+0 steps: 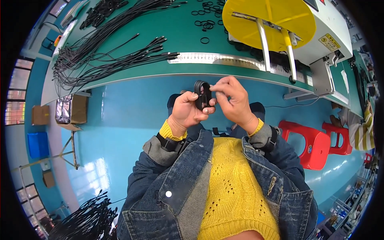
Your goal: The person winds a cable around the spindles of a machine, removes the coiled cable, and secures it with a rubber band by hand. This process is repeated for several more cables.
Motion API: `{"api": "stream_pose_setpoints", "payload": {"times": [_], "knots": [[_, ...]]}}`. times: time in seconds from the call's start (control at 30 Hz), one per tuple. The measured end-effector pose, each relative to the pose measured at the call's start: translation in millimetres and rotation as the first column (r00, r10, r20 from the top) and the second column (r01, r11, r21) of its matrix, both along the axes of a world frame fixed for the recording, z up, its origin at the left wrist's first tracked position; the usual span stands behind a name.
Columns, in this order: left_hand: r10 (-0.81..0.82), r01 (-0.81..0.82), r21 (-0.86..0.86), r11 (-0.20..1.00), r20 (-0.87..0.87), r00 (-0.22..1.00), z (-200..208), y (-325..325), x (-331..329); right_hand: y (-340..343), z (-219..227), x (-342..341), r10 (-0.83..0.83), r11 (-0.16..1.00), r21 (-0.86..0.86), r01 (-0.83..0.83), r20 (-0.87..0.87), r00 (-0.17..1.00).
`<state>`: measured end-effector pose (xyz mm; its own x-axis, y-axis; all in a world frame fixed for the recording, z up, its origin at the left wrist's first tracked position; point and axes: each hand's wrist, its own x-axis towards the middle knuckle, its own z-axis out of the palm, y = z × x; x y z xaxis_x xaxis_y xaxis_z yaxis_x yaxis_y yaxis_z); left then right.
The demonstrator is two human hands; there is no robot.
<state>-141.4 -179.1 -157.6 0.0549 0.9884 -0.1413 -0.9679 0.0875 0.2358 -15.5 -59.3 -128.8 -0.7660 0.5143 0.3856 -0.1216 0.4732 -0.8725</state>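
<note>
My left hand (185, 109) is closed round a small coil of black cable (198, 86), held upright in front of my body near the table's edge. The thumb lies on the coil's left side, and fingertips show below it. At the coil's right side is my right hand (235, 100), its thumb and index finger pinched together by the upper loops. Whatever is between those fingertips is too small to make out. Many loose black cables (108, 28) lie across the green table (168, 34) at the far left, connectors pointing right. Small black rings (205, 40) are scattered farther back.
A steel ruler (224, 60) runs along the table's front edge. At the right stands a machine with a yellow disc (276, 16) and two projecting rods. Red stools (308, 144) are on the floor at right. A cardboard box (78, 110) and a black cable bundle (86, 220) are at left.
</note>
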Motion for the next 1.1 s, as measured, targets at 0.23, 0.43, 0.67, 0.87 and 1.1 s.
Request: {"api": "stream_pose_setpoints", "payload": {"times": [0.23,0.43,0.67,0.87,1.1], "knots": [[-0.057,0.055,0.022,0.998,0.094,0.994,1,-13,-5,-7,11,-10,0.119,0.938,0.334,-0.094,-0.055,0.991],[0.045,-0.045,0.003,0.999,-0.010,0.999,33,-42,6,-50,30,0,0.017,0.920,0.391,0.017,-0.082,0.996],[-0.113,0.017,-0.279,0.960,-0.331,0.937,39,-73,-2,-48,12,8,0.069,0.951,-0.303,-0.063,0.009,0.998],[-0.454,0.086,-0.525,0.847,-0.629,0.631,77,-93,-53,-43,-10,18,0.262,0.876,-0.478,-0.061,0.366,0.893],[-0.047,-0.811,0.186,0.555,-0.966,-0.253,158,-62,-354,-40,-1,-5,0.297,0.867,-0.494,-0.063,0.411,0.862]]}}
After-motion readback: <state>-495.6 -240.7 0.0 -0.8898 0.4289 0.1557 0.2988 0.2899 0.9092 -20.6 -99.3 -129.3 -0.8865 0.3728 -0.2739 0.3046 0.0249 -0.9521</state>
